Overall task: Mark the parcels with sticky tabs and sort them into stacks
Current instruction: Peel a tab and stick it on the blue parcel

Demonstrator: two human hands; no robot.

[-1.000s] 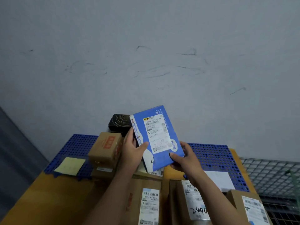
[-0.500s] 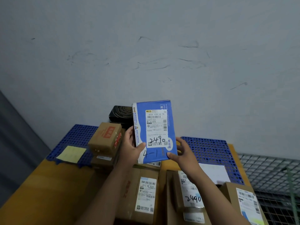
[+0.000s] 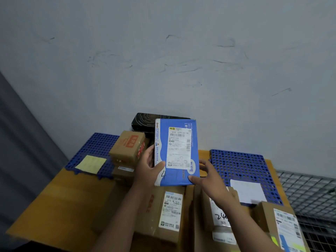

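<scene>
I hold a flat blue parcel [image 3: 176,151] upright in front of me, its white shipping label facing me. My left hand [image 3: 148,169] grips its lower left edge, thumb on the front. At the lower right corner, my right hand [image 3: 206,174] pinches it. Handwriting shows near the parcel's bottom, partly covered by my thumb. Below lie several brown cardboard parcels [image 3: 168,211] with labels; one [image 3: 221,218] carries handwritten digits. A yellow sticky pad [image 3: 91,163] lies on the blue mat at the left.
A stack of brown boxes [image 3: 128,146] stands left of the blue parcel, with a black box [image 3: 145,121] behind it against the grey wall. Blue perforated mats [image 3: 240,166] cover the back of the orange table [image 3: 60,200]. A white sheet [image 3: 246,190] lies right; a wire cage [image 3: 309,197] beyond.
The blue parcel has turned from tilted to upright and squared toward me. Both hands keep hold of its lower edge and have shifted little.
</scene>
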